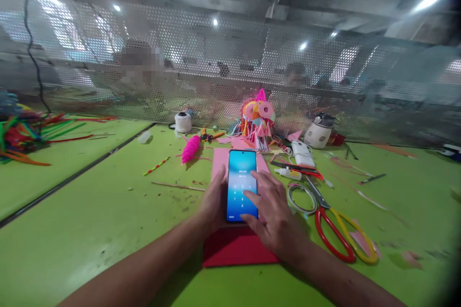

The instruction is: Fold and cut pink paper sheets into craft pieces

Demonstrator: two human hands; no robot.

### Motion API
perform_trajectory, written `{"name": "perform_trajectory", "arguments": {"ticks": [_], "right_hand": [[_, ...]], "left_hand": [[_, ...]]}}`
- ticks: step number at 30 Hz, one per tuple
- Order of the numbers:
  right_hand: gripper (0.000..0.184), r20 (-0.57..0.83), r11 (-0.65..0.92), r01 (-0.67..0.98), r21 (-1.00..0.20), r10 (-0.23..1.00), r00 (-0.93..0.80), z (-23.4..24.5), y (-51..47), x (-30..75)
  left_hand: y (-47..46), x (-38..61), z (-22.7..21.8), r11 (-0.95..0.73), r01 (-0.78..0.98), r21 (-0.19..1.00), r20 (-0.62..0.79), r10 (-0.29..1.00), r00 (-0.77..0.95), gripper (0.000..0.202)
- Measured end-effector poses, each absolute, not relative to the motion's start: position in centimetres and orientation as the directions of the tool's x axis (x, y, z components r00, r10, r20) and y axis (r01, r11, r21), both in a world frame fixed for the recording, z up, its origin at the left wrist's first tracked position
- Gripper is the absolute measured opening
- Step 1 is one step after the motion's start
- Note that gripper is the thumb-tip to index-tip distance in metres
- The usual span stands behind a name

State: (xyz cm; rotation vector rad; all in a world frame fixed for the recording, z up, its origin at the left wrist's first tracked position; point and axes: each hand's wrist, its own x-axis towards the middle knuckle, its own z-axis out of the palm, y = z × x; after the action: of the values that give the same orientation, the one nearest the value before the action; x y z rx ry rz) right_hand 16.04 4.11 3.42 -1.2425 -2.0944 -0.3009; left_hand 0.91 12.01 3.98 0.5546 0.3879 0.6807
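Item, principal: one phone (237, 184), screen lit blue with a number keypad. It sits between your two hands, tilted over a pink sheet (218, 159) and a red sheet (237, 249), the red one showing below its near end.

Your left hand (215, 201): partly curled, gripping the phone at its left edge, thumb along that edge; the remaining fingers are hidden.

Your right hand (279, 206): loosely spread, fingers bent over the phone's right side, one fingertip at the keypad. You have nothing clasped in it; whether that fingertip presses the glass cannot be told.

Right of the phone: one tape roll (290, 197); one pair of scissors (323, 203), one handle red, the other yellow; one small glue bottle (288, 172).

Left of the phone and slightly beyond: one bright pink bundle (190, 149). Farther beyond: one white spool (183, 123).

Beyond the phone's far end: one tasselled ornament (259, 115), pink and multicoloured.

Beneath and around the phone: one green table (173, 249), scattered with scraps.
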Motion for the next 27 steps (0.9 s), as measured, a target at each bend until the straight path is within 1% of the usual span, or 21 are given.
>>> {"name": "perform_trajectory", "arguments": {"ticks": [3, 6, 12, 18, 22, 27], "right_hand": [[0.018, 0.72, 0.549, 0.817, -0.179, 0.639, -0.272, 3.3, 4.0, 16.5], [0.014, 0.739, 0.567, 0.802, -0.19, 0.62, -0.263, 3.2, 4.1, 16.9], [0.023, 0.71, 0.568, 0.8, -0.194, 0.644, -0.285, 3.3, 4.0, 16.9], [0.026, 0.7, 0.579, 0.796, -0.178, 0.643, -0.311, 3.4, 3.8, 16.8], [0.039, 0.688, 0.566, 0.806, -0.172, 0.654, -0.313, 3.2, 4.0, 16.7], [0.048, 0.612, 0.5, 0.858, -0.121, 0.718, -0.332, 2.6, 4.6, 16.3]], "left_hand": [[12.5, 0.9, 3.5, 0.644, -0.493, 0.585, -0.158, 0.687, 0.709, 0.069], [12.9, 0.8, 3.0, 0.639, -0.496, 0.588, -0.159, 0.693, 0.703, 0.068], [13.0, 0.8, 2.9, 0.651, -0.499, 0.572, -0.162, 0.686, 0.71, 0.068], [12.8, 0.6, 3.3, 0.64, -0.496, 0.587, -0.184, 0.703, 0.687, 0.069], [12.4, 0.7, 3.8, 0.641, -0.494, 0.588, -0.185, 0.701, 0.689, 0.069], [11.8, 0.8, 4.0, 0.648, -0.478, 0.593, -0.151, 0.673, 0.725, 0.068]]}}
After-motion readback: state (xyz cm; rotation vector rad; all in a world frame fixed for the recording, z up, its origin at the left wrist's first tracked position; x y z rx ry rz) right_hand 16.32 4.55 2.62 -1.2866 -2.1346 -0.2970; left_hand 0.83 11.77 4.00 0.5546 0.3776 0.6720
